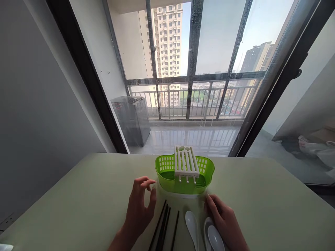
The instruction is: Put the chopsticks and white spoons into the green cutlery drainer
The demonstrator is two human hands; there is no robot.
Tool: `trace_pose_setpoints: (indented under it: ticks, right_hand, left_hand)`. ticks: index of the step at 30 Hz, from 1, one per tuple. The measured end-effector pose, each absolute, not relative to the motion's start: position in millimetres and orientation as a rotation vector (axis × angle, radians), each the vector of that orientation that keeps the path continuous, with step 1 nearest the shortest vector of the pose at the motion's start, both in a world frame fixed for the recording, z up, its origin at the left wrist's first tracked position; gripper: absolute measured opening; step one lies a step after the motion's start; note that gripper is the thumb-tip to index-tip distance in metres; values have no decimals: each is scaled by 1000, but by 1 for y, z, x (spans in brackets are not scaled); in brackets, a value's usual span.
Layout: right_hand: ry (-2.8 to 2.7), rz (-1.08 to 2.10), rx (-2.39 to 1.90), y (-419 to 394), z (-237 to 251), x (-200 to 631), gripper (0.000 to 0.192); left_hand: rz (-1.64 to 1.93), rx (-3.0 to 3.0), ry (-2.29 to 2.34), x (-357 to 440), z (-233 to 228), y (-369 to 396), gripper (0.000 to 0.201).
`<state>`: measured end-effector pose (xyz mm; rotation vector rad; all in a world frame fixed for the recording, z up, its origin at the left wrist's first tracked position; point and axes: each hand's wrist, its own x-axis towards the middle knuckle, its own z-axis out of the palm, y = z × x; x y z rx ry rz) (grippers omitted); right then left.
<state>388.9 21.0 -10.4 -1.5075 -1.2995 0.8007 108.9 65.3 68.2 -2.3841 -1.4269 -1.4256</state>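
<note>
Right hand [227,223] lies flat on the table [78,202], fingers loose, gripping nothing; two white spoons [213,235] tucked just under its thumb side, a third spoon [192,226] just left of them. Black chopsticks [164,226] lie between the two hands, just right of the left fingers. Left hand [140,209] hovers half-curled, fingers apart, holding nothing. Green basket [184,174] with white slotted insert [185,161] sits just beyond both sets of fingertips, on a white tray. Past the table: window, balcony railing.
</note>
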Motion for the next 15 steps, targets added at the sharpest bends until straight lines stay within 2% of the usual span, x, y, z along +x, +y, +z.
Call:
trace_pose_setpoints:
  ticks: [2,7,15]
  right_hand:
    - [-1308,801,-1505,21,-10,389,61]
    - [-1336,782,-1510,21,-9,389,63]
    - [-1348,793,-1510,20,-14,389,57]
  left_hand:
    - [-1438,-2415,-1643,94,53,71,14]
    - [-1313,-2439,-2188,65,34,72,35]
    - [-1125,-2604,-2247,62,35,65,42]
